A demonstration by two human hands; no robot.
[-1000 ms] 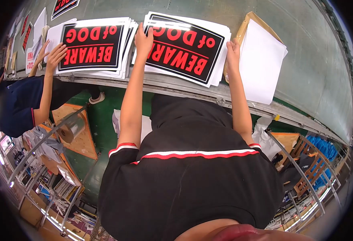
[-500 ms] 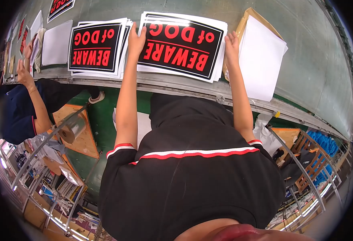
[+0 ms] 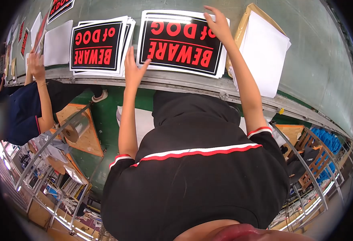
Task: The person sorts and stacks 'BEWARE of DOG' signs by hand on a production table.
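In front of me lies a stack of black "BEWARE of DOG" signs [image 3: 176, 39] with red letters and white borders, upside down from my side. My left hand [image 3: 134, 72] is at its lower left corner, fingers spread and the thumb over the edge. Across the upper right corner reaches my right hand [image 3: 219, 29], its fingers apart and covering part of "of". To the left, a second stack of the same signs [image 3: 96, 48] lies slightly fanned. White sheets [image 3: 260, 54] rest on brown paper [image 3: 242, 24] right of my right forearm.
The table's metal edge [image 3: 176, 86] runs between me and the signs. On the left, a co-worker [image 3: 21, 116] reaches over the same table, near a blank white sheet [image 3: 58, 42]. A clear roll [image 3: 75, 128] and racks stand behind on the floor.
My left hand has come down from the stack's upper left side to its lower left corner. My right hand has moved up from the right edge onto the upper right corner.
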